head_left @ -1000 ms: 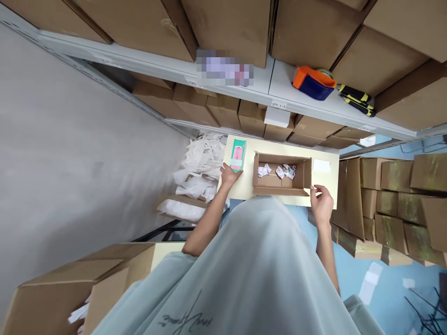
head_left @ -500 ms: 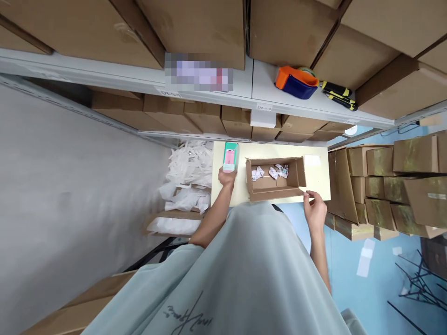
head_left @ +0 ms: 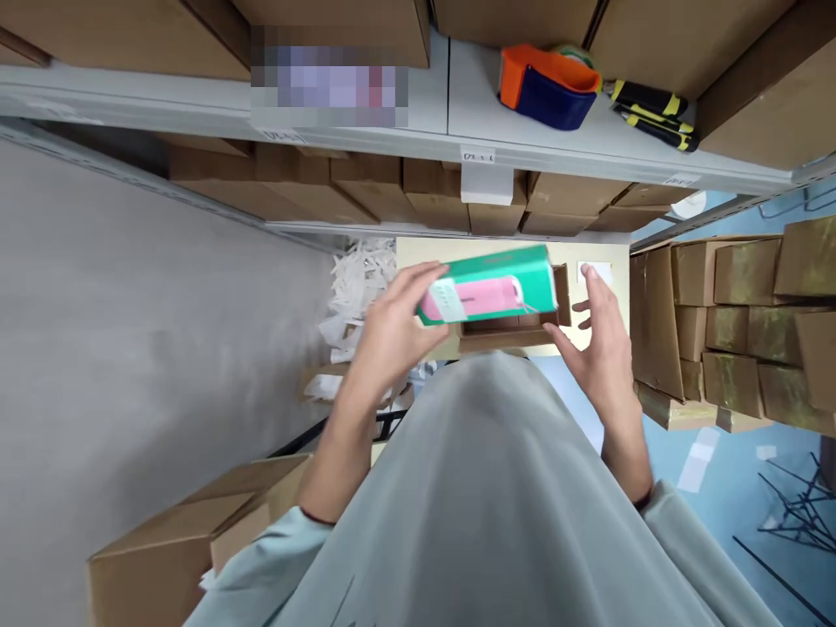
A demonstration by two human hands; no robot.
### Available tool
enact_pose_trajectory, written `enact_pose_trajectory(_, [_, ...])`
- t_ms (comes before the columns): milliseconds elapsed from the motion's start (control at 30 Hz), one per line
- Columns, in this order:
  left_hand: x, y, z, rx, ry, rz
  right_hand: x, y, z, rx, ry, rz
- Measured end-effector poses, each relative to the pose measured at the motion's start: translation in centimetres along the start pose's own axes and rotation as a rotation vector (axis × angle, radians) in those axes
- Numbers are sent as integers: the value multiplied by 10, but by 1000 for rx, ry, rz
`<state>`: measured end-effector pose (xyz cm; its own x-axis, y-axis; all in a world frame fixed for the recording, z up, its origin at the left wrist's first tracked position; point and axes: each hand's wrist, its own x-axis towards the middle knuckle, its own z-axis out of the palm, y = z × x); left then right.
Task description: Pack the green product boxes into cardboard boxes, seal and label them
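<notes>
My left hand (head_left: 401, 322) grips one end of a green product box (head_left: 488, 286) with a pink device pictured on its face. The box is raised, lying nearly level and tilted a little. Beyond its far end, my right hand (head_left: 599, 340) is apart from it, thumb and fingers spread around nothing. Below the green box stands an open cardboard carton (head_left: 509, 340) on the cream table (head_left: 424, 252). The green box covers much of the carton, and the crumpled paper in it is hidden.
A grey shelf (head_left: 392, 144) full of cardboard boxes runs above the table. It carries an orange and blue tape dispenser (head_left: 552, 91) and yellow-black cutters (head_left: 653, 113). Stacked cartons (head_left: 738, 322) stand at the right. White packing material (head_left: 366, 283) lies to the left.
My left hand has lifted the green box off the table's left side and brought it rightward over the carton, turned sideways. My right hand has left the carton's corner, risen and spread.
</notes>
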<state>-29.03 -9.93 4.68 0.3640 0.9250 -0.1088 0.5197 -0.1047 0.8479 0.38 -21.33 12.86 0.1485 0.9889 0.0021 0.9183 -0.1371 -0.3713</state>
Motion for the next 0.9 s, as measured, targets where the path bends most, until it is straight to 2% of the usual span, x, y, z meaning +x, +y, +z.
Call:
enact_pose_trajectory(67, [-7,25,19,23,-122,44,2,11,-5,-27,-100,-65])
enact_pose_trajectory(100, [-9,30,32,33,-174,55,3,19,-4,-49,-152,-85])
enact_pose_trajectory(200, [-6,21,73,93,-258,37,11,48,16,-125,-323,-96])
enact_pose_trajectory(367, [29,-21,137,270,-218,-65,53,78,89,-321,-599,-67])
enact_pose_trajectory(533, [77,-30,189,480,-287,-334,103,86,155,-475,-671,-33])
enact_pose_trajectory(633, [95,-27,208,546,-354,-457,118,86,184,-529,-728,38])
enact_pose_trajectory(733, [101,-27,217,576,-409,-484,120,85,202,-546,-748,83])
enact_pose_trajectory(900, [93,-30,219,615,-407,-506,109,90,204,-540,-707,82])
